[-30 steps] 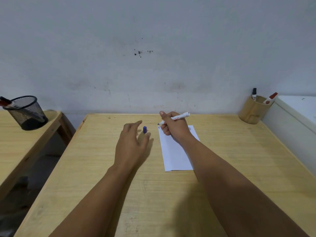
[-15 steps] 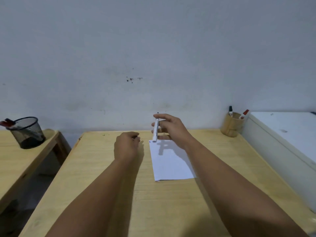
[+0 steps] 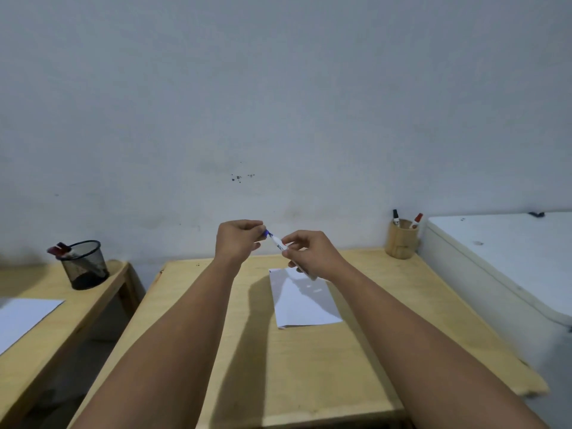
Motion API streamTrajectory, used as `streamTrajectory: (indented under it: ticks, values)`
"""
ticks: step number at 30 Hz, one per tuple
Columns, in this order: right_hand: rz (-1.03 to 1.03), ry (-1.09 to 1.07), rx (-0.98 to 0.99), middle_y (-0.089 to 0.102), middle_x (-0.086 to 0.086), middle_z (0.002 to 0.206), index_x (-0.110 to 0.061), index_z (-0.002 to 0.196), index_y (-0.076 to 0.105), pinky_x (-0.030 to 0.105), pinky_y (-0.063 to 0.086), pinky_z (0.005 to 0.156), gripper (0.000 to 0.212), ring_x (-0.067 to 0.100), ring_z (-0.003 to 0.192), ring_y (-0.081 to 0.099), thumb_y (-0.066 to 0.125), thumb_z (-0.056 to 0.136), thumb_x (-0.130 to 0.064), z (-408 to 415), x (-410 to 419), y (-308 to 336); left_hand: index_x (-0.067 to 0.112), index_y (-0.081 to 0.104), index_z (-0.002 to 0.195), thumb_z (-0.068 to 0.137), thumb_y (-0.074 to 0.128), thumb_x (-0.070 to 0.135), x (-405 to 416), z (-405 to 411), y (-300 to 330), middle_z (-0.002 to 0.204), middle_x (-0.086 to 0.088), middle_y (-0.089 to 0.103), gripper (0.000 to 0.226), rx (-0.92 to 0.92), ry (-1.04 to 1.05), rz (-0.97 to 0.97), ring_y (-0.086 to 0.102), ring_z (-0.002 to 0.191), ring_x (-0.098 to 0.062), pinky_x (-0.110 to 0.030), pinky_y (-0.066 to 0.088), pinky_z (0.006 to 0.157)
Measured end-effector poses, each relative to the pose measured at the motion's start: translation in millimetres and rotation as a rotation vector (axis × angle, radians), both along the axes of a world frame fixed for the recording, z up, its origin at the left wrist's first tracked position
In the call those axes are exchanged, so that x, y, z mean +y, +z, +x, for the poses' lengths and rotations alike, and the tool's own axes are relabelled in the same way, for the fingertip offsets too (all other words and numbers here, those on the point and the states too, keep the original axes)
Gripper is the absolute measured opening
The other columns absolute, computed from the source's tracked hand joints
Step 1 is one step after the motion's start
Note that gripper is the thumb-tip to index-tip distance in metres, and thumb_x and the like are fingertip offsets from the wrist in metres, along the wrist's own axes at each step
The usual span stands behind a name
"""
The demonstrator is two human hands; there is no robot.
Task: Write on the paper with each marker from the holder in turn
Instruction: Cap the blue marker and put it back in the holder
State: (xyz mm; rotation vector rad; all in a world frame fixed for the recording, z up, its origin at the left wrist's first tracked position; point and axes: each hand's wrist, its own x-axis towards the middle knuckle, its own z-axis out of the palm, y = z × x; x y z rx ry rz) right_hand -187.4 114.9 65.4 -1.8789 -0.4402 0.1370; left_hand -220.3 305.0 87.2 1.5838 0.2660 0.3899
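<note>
We judge the blue marker [image 3: 277, 242] finished and mid-recap, our right hand [image 3: 312, 252] gripping its barrel, our left hand [image 3: 238, 241] pinching the cap [image 3: 266, 233] above the paper [image 3: 301, 300], two markers left in the holder [image 3: 401, 242].

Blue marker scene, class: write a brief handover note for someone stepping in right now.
Left hand pinches the blue cap; right hand grips the marker. Both are raised above the paper on the table.
Wooden holder at the far right corner holds a black and a red marker.
Any writing on the paper is too faint to see.
Left: cap this marker, return it, use the other two.
</note>
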Motion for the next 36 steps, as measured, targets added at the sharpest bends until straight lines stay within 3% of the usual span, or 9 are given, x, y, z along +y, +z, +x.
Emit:
streamTrajectory:
  ticks: [8,13,17,22,26,29,31,36]
  values:
    - [-0.033,-0.013,-0.035,0.074,0.0,0.092,-0.024,0.105,0.077,0.031,0.056,0.066,0.015,0.019,0.071,0.075,0.075,0.096,-0.012,-13,-28,12,0.0,0.077,0.107,0.092,0.073,0.005,-26,-9,17,0.102,-0.02,0.079,0.017,-0.014,-0.052,0.015,0.078,0.097,-0.027,-0.04,0.061,0.092]
    - [-0.018,-0.046,-0.051,0.075,-0.001,0.091,-0.022,0.107,0.079,0.031,0.056,0.067,0.016,0.018,0.07,0.075,0.075,0.095,-0.012,-14,-40,17,0.0,0.079,0.105,0.091,0.076,0.008,-45,-8,19,0.1,-0.017,0.08,0.017,0.016,-0.116,0.15,0.078,0.084,-0.019,-0.034,0.06,0.084]
    - [0.013,-0.099,-0.034,0.073,0.002,0.093,-0.016,0.109,0.079,0.031,0.059,0.065,0.016,0.02,0.07,0.076,0.076,0.094,-0.011,-13,-53,15,0.001,0.08,0.103,0.089,0.078,0.011,-65,-1,15,0.092,-0.013,0.081,0.017,0.01,-0.109,0.182,0.079,0.087,-0.021,-0.036,0.062,0.086]
    - [-0.06,-0.156,-0.07,0.063,-0.003,0.094,-0.014,0.123,0.077,0.018,0.055,0.059,0.029,0.023,0.071,0.076,0.074,0.095,-0.006,0,-92,0,0.003,0.078,0.104,0.096,0.067,0.013,-117,23,11,0.097,-0.011,0.081,0.016,0.028,-0.223,0.181,0.079,0.093,-0.022,-0.041,0.062,0.089]
    - [-0.206,-0.385,-0.223,0.065,-0.008,0.083,-0.017,0.11,0.077,0.029,0.051,0.078,0.018,0.017,0.08,0.067,0.076,0.093,-0.013,47,-154,14,0.02,0.063,0.133,0.106,0.05,0.024,-176,68,6,0.116,-0.004,0.073,0.031,-0.006,-0.224,0.065,0.072,0.107,-0.021,-0.046,0.059,0.097]
    - [-0.118,-0.59,-0.25,0.075,0.001,0.081,-0.022,0.1,0.074,0.03,0.054,0.079,0.014,0.019,0.081,0.07,0.079,0.089,-0.014,86,-204,37,0.021,0.055,0.146,0.101,0.059,0.035,-214,107,-14,0.132,-0.003,0.067,0.048,0.01,-0.247,0.285,0.066,0.118,-0.024,-0.046,0.053,0.106]
    - [-0.083,-0.663,-0.291,0.077,0.0,0.086,-0.021,0.104,0.073,0.033,0.058,0.081,0.016,0.021,0.085,0.073,0.08,0.09,-0.016,109,-229,53,0.022,0.049,0.152,0.095,0.069,0.042,-239,126,-28,0.144,-0.005,0.061,0.063,0.025,-0.291,0.399,0.059,0.13,-0.024,-0.042,0.048,0.109]
    - [-0.214,-0.716,-0.368,0.069,-0.004,0.089,-0.018,0.102,0.068,0.03,0.052,0.082,0.018,0.018,0.086,0.067,0.081,0.09,-0.018,161,-258,66,0.017,0.038,0.159,0.087,0.079,0.04,-287,174,-59,0.156,-0.011,0.051,0.086,0.107,-0.386,0.515,0.051,0.141,-0.028,-0.042,0.045,0.112]
